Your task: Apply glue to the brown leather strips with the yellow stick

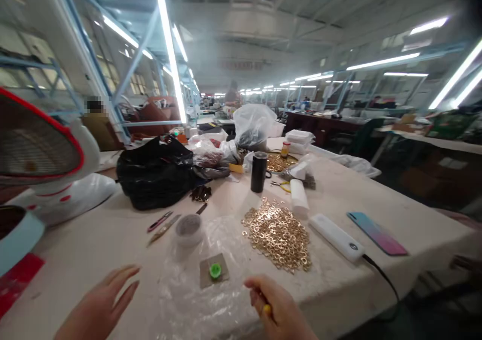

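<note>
My left hand (100, 302) is over the table at the lower left, thumb and fingers apart, holding nothing. At the lower middle, the fingers of my right hand (276, 305) are curled round a thin object with a yellow tip (267, 309); most of it is hidden in the palm. Between the hands, a bright green round piece (215, 270) sits on a small grey-brown square pad (205, 278), on top of clear plastic sheeting (181, 305). Behind the pad stands a small round tub (189, 231). A heap of gold-coloured metal rings (280, 237) lies beyond my right hand.
Tweezers (164, 228) and a pink-handled tool (160, 221) lie left of the tub. A black cylinder (258, 173), a white roll (298, 197), a corded white device (337, 237) and a phone (376, 233) are further right. A black bag (156, 172) and fan (37, 144) stand left.
</note>
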{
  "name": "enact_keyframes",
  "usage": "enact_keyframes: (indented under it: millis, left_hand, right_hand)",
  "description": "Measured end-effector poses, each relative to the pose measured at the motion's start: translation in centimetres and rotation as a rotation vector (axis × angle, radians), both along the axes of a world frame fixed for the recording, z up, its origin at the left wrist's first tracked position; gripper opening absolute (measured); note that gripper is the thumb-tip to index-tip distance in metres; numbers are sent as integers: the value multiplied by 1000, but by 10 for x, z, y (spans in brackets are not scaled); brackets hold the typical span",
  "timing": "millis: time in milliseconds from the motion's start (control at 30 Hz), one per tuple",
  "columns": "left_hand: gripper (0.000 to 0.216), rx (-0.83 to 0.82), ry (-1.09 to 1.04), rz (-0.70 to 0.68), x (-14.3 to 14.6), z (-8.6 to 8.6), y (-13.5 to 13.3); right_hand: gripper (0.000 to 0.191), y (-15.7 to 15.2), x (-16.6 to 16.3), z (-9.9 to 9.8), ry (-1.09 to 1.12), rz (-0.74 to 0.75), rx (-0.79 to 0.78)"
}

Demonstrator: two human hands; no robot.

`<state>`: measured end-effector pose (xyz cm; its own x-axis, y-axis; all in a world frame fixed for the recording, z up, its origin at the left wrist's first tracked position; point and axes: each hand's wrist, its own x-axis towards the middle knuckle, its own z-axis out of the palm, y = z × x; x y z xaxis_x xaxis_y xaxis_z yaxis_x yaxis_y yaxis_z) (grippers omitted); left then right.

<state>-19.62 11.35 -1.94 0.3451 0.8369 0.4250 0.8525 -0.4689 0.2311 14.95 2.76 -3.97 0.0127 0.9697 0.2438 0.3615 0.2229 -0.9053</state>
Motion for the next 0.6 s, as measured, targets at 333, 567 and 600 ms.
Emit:
enact_keyframes:
  millis: [333, 567, 600]
  left_hand:
    - [36, -228, 142, -344, 141, -11, 67]
    - [31, -378, 211, -423, 184, -32, 54]
    - [30, -381, 211, -414, 186, -30, 52]
  right_hand:
    - [20, -28, 92, -21, -233, -300, -260]
    - [19, -16, 92, -25, -369, -287, -252]
    - [20, -15, 91, -30, -367, -288, -225]
